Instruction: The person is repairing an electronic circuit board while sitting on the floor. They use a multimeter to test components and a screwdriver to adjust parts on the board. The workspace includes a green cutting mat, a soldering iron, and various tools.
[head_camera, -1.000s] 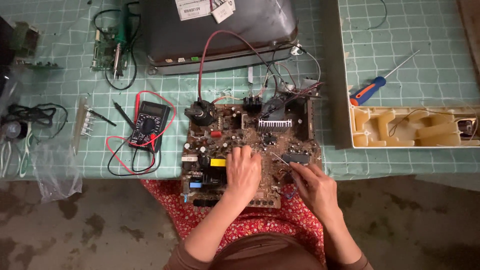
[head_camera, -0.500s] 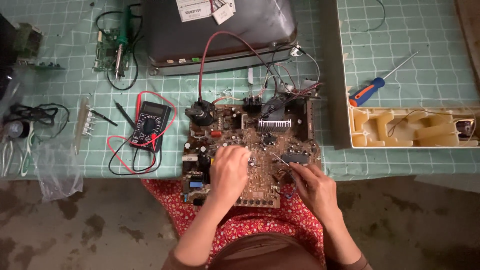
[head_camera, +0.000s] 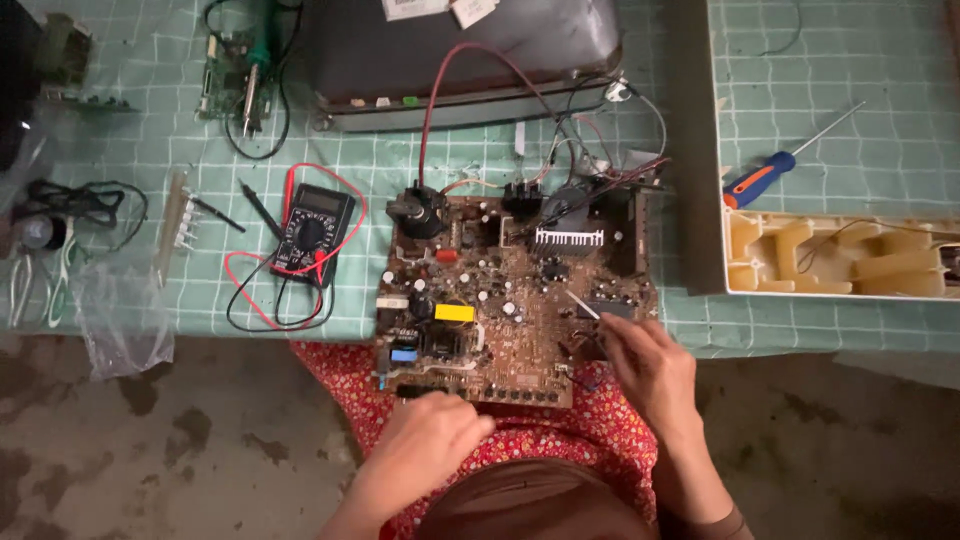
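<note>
A green gridded table (head_camera: 830, 60) filled the upper half of the frame. At top centre lay a dark picture tube (head_camera: 460, 55), wired by a red lead to the brown circuit board (head_camera: 510, 300). The board sat in the middle of the frame, hanging over the table's near edge onto the person's red-patterned lap. At right lay a cream foam tray (head_camera: 840, 255), with a blue-and-orange screwdriver (head_camera: 765, 175) just above it. Left of the board lay a black multimeter (head_camera: 312, 232) ringed by its red and black leads.

The right hand (head_camera: 650, 370) rested on the board's lower right corner, fingers pinched narrowly on a thin light-tipped tool (head_camera: 583, 305) pointing up-left. The left hand (head_camera: 430, 445) lay at the board's bottom edge, fingers curled in loosely; whether it gripped anything could not be told.
</note>
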